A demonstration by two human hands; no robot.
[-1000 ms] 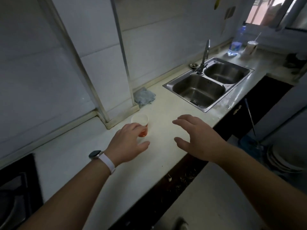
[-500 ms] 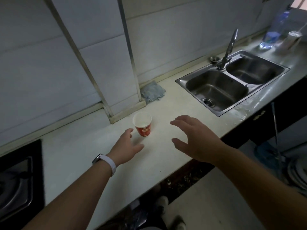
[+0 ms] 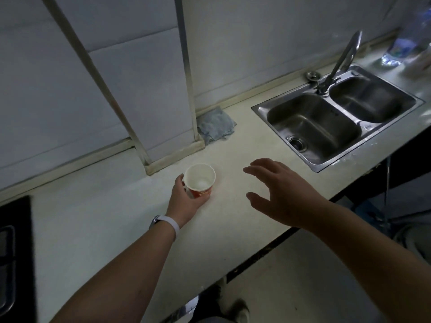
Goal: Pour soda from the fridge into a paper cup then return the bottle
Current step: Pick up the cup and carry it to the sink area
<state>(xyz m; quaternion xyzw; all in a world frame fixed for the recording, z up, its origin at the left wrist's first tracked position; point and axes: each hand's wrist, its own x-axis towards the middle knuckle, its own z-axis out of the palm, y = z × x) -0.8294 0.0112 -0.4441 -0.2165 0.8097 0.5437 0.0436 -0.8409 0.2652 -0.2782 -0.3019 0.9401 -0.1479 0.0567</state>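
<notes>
Red paper cup (image 3: 200, 183) stands upright on counter (image 3: 116, 217), apparently empty.

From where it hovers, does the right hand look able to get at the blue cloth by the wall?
Probably yes. The right hand hovers open above bare counter, and nothing stands between it and the blue cloth. The paper cup, held by the left hand, sits off that line.

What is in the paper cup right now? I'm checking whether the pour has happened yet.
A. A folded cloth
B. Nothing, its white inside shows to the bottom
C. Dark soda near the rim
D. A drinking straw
B: the paper cup stands upright on the counter with its bare white inside visible to the bottom, while the left hand holds its side.
</notes>
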